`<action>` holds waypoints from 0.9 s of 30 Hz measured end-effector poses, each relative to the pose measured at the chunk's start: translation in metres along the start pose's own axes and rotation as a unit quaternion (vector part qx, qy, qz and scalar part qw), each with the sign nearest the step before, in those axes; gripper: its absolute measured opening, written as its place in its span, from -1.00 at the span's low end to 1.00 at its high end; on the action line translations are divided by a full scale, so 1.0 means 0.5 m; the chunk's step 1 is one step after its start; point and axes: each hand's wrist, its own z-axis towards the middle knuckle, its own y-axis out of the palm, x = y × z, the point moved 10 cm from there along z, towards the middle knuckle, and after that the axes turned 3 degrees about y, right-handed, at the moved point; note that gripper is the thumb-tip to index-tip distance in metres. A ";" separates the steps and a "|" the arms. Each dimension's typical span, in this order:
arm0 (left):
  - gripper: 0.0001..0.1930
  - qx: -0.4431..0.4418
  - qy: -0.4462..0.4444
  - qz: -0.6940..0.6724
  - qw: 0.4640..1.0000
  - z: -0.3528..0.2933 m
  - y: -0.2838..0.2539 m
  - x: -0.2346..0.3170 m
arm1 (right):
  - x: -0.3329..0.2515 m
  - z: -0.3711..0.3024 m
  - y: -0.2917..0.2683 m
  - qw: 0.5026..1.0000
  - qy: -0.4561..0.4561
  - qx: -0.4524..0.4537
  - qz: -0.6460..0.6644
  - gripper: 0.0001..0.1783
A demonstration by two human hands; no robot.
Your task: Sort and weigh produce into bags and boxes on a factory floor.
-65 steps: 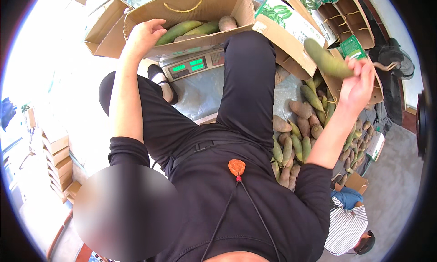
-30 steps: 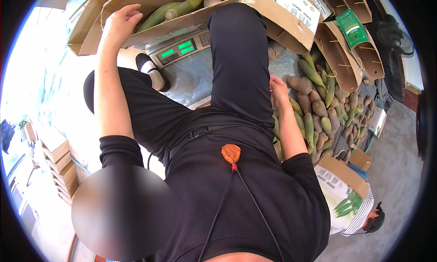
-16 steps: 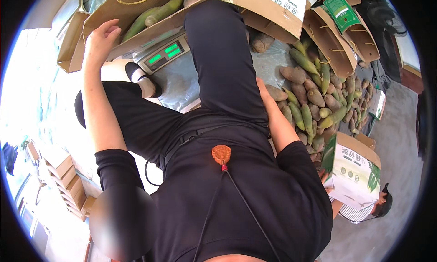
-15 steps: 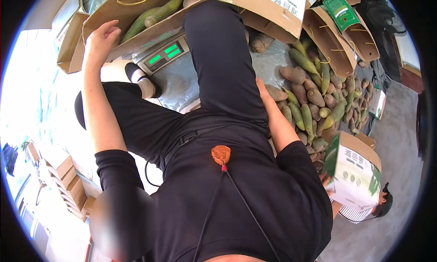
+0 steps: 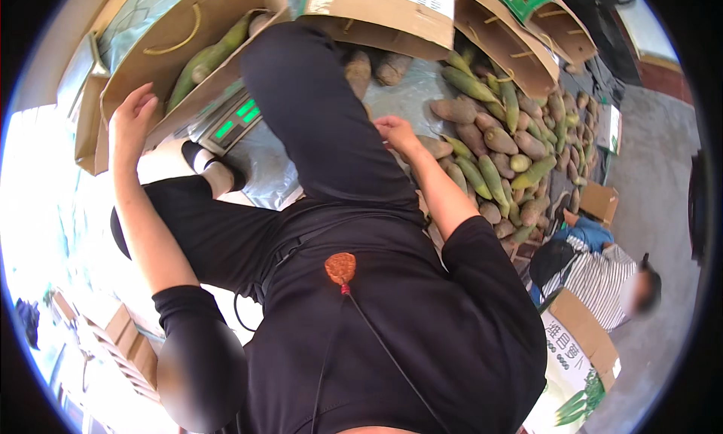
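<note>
Left hand rests flat on the rim of the cardboard box sitting on the weighing scale, fingers spread, gripping nothing, just steadying it. Green bamboo shoots lie inside that box. To the right of the scale, the right hand is down at the near edge of the bamboo shoot pile; whether it has closed on a shoot I cannot tell. Best, I'd say, to keep the box pinned level and take a shoot by its thick end.
</note>
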 end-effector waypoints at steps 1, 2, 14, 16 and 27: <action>-0.65 -0.004 0.000 0.003 1.000 0.002 0.003 -0.005 | 0.016 0.004 -0.004 1.000 0.002 0.011 0.005 -0.84; -0.64 -0.011 -0.003 0.002 1.000 0.009 0.011 0.007 | 0.042 0.016 -0.009 0.999 -0.032 0.002 -0.042 -0.84; -0.65 -0.034 -0.046 0.018 0.998 -0.004 0.020 0.001 | 0.251 0.006 -0.201 0.978 0.025 0.065 -0.195 -0.76; -0.65 -0.046 -0.035 0.008 0.998 0.012 0.048 0.014 | 0.275 0.000 -0.328 0.967 0.042 0.157 -0.198 -0.72; -0.66 -0.033 -0.032 0.027 0.999 0.019 0.047 0.000 | 0.238 -0.104 -0.385 0.711 0.097 0.124 -0.685 -0.32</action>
